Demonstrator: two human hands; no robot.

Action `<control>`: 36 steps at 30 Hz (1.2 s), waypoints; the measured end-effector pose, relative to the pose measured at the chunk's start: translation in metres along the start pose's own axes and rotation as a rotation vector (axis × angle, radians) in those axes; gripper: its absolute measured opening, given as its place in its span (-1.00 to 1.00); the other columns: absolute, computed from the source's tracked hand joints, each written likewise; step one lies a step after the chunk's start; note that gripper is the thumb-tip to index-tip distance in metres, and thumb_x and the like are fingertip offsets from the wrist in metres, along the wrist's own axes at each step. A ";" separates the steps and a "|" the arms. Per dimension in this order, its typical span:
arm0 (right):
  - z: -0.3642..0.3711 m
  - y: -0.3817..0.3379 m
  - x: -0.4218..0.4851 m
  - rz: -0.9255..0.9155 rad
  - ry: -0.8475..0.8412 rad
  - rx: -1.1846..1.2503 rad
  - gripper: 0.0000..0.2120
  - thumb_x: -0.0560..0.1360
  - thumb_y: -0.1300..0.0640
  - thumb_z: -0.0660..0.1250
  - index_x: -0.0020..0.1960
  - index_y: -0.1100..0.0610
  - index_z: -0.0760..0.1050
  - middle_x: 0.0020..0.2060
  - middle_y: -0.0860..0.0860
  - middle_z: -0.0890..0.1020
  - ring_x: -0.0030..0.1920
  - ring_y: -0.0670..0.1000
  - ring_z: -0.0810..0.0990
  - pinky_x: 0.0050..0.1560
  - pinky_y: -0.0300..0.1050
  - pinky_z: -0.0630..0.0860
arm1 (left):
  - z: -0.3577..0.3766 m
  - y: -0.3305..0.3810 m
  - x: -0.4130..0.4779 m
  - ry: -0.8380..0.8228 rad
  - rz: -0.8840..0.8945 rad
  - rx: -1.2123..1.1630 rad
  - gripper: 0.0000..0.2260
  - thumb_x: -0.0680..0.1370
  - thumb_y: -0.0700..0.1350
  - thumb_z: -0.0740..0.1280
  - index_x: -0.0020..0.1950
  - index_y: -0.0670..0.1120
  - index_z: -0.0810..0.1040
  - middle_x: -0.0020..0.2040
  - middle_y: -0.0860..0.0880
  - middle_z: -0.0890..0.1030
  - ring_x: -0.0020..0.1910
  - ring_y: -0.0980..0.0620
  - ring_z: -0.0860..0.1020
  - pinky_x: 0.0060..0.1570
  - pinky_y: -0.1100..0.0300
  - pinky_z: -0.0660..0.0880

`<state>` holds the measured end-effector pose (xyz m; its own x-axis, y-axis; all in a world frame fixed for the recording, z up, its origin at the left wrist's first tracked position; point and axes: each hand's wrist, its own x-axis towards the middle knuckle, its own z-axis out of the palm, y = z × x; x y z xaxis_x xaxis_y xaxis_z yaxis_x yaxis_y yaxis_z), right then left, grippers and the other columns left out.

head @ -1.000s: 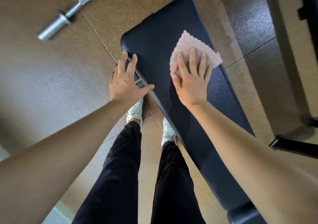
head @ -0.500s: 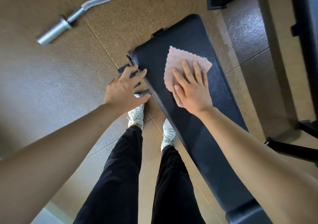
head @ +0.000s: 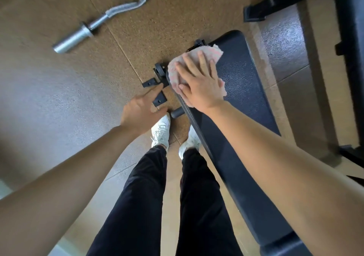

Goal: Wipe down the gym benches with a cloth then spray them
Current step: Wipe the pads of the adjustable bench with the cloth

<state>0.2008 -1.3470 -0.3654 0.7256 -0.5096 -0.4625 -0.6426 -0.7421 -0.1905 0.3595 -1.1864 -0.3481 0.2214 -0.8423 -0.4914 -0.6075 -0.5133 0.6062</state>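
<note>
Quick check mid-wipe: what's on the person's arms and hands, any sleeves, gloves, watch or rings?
The left arm and right arm are bare, no sleeve in view. The left hand and right hand show no gloves, watch or rings. Lower down: black trousers, white lace-up trainers.

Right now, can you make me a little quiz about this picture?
1. True or false: the right hand presses the cloth on the bench.
2. What lies on the floor beyond the bench? A) a ball B) a curl bar C) a bottle
3. Fill in: the person's shoes are ____.

Key: 1 true; 2 B; 3 white.
</note>
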 end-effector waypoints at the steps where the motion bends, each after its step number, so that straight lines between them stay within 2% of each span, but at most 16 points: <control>1: 0.001 -0.006 -0.001 -0.041 0.010 0.037 -0.41 0.62 -0.09 0.19 0.61 -0.03 0.18 0.63 0.01 0.12 0.63 0.25 -0.02 0.58 0.31 -0.03 | -0.002 -0.005 0.000 0.042 -0.003 -0.003 -0.35 0.50 0.21 0.28 0.55 -0.03 0.43 0.40 -0.05 0.55 0.23 -0.15 0.60 0.09 -0.21 0.61; 5: -0.006 -0.008 -0.016 -0.109 0.147 0.298 -0.47 0.57 0.18 0.35 0.52 0.11 0.37 0.58 0.07 0.29 0.55 0.19 0.29 0.45 0.19 0.29 | -0.004 -0.007 0.006 0.251 0.071 0.013 -0.52 0.51 0.05 0.36 0.40 -0.08 0.56 0.27 -0.07 0.60 0.19 -0.15 0.60 -0.10 -0.16 0.64; 8: -0.015 0.010 -0.036 0.033 0.301 0.335 -0.50 0.52 0.16 0.41 0.44 0.14 0.46 0.47 0.07 0.45 0.32 0.19 0.50 0.28 0.19 0.49 | 0.004 0.013 0.020 0.310 0.146 0.086 -0.54 0.51 0.00 0.41 0.41 -0.02 0.55 0.31 -0.07 0.56 0.23 -0.16 0.55 -0.10 -0.13 0.63; 10: -0.014 0.027 -0.052 0.214 0.362 0.327 -0.53 0.50 0.12 0.41 0.39 0.16 0.50 0.41 0.08 0.52 0.25 0.19 0.52 0.26 0.13 0.50 | 0.011 0.031 0.031 0.232 0.189 0.207 -0.46 0.51 0.10 0.42 0.48 0.05 0.48 0.42 -0.08 0.49 0.29 -0.20 0.50 -0.08 -0.18 0.63; 12: -0.010 0.044 -0.070 0.418 0.370 0.326 -0.52 0.51 0.05 0.41 0.39 0.16 0.50 0.40 0.11 0.52 0.27 0.23 0.49 0.29 0.10 0.46 | 0.019 0.049 0.037 0.087 0.167 0.330 -0.35 0.50 0.20 0.43 0.56 0.12 0.35 0.57 -0.06 0.31 0.45 -0.25 0.36 0.04 -0.26 0.61; 14: -0.005 0.055 -0.087 0.604 0.326 0.333 -0.43 0.50 -0.04 0.42 0.44 0.14 0.45 0.44 0.14 0.47 0.33 0.27 0.43 0.33 0.17 0.42 | 0.027 0.060 0.042 -0.026 0.074 0.385 -0.26 0.50 0.28 0.40 0.62 0.17 0.20 0.67 -0.01 0.04 0.58 -0.27 0.14 0.18 -0.27 0.54; 16: 0.004 0.057 -0.101 0.738 0.216 0.347 -0.31 0.48 -0.13 0.43 0.53 0.08 0.34 0.53 0.13 0.34 0.45 0.27 0.30 0.38 0.22 0.38 | 0.033 0.067 0.048 -0.065 -0.007 0.379 -0.21 0.52 0.32 0.36 0.66 0.15 0.11 0.69 -0.02 -0.10 0.62 -0.29 0.04 0.27 -0.25 0.50; 18: 0.015 0.052 -0.110 0.757 0.103 0.341 -0.17 0.45 -0.20 0.44 0.60 0.02 0.20 0.61 0.11 0.17 0.56 0.26 0.13 0.44 0.26 0.30 | 0.034 0.070 0.060 -0.022 -0.030 0.339 -0.19 0.51 0.30 0.38 0.66 0.11 0.12 0.69 -0.07 -0.02 0.59 -0.32 0.12 0.32 -0.24 0.49; 20: 0.023 0.049 -0.112 0.713 0.068 0.323 -0.09 0.44 -0.23 0.46 0.62 0.03 0.11 0.63 0.14 0.09 0.59 0.32 0.04 0.51 0.29 0.22 | 0.031 0.070 0.077 -0.003 -0.049 0.257 -0.20 0.50 0.27 0.40 0.66 0.13 0.14 0.66 -0.04 0.13 0.54 -0.29 0.25 0.32 -0.23 0.48; 24: 0.025 0.053 -0.110 0.702 0.050 0.290 -0.06 0.42 -0.26 0.46 0.62 0.05 0.11 0.61 0.18 0.13 0.58 0.37 0.07 0.46 0.34 0.29 | 0.015 0.077 0.119 -0.093 -0.085 0.147 -0.24 0.50 0.27 0.41 0.64 0.27 0.15 0.54 0.05 0.38 0.46 -0.17 0.41 0.34 -0.13 0.44; 27: 0.027 0.056 -0.114 0.682 0.057 0.301 -0.05 0.40 -0.25 0.49 0.62 0.04 0.12 0.61 0.16 0.13 0.58 0.35 0.08 0.41 0.36 0.35 | 0.007 0.092 0.143 -0.119 -0.039 0.161 -0.32 0.50 0.23 0.44 0.58 0.30 0.27 0.43 0.06 0.50 0.37 -0.11 0.51 0.28 -0.02 0.43; 30: 0.029 0.058 -0.116 0.671 0.059 0.347 -0.06 0.41 -0.21 0.50 0.62 0.02 0.10 0.63 0.12 0.08 0.61 0.32 0.02 0.46 0.37 0.29 | 0.002 0.106 0.161 -0.057 -0.013 0.204 -0.56 0.48 0.25 0.45 0.35 0.25 0.54 0.24 0.05 0.64 0.22 -0.11 0.61 0.13 0.02 0.51; 32: 0.028 0.059 -0.116 0.666 0.052 0.350 -0.06 0.42 -0.19 0.50 0.63 0.01 0.09 0.64 0.12 0.07 0.61 0.32 0.00 0.48 0.36 0.26 | -0.002 0.114 0.176 -0.003 -0.045 0.215 -0.72 0.50 0.22 0.42 0.15 0.14 0.64 0.08 0.00 0.69 0.10 -0.16 0.65 -0.02 0.06 0.52; 34: 0.027 0.060 -0.117 0.660 0.039 0.358 -0.06 0.44 -0.18 0.49 0.63 0.00 0.06 0.64 0.12 0.05 0.61 0.31 -0.01 0.49 0.35 0.25 | -0.011 0.122 0.190 0.071 -0.080 0.204 -0.79 0.51 0.16 0.38 -0.05 0.04 0.61 -0.06 -0.05 0.67 0.02 -0.18 0.65 -0.14 0.10 0.43; 36: 0.025 0.060 -0.119 0.659 0.033 0.369 -0.07 0.45 -0.17 0.48 0.64 0.00 0.04 0.64 0.11 0.04 0.62 0.30 -0.02 0.51 0.34 0.23 | -0.023 0.132 0.201 0.174 -0.091 0.147 -0.79 0.52 0.15 0.35 -0.12 0.02 0.55 -0.07 -0.05 0.66 0.00 -0.15 0.64 -0.15 0.10 0.43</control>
<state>0.0699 -1.3198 -0.3439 0.1662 -0.8143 -0.5562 -0.9825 -0.0887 -0.1638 0.3415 -1.4271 -0.3521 0.4006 -0.8156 -0.4176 -0.6804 -0.5700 0.4605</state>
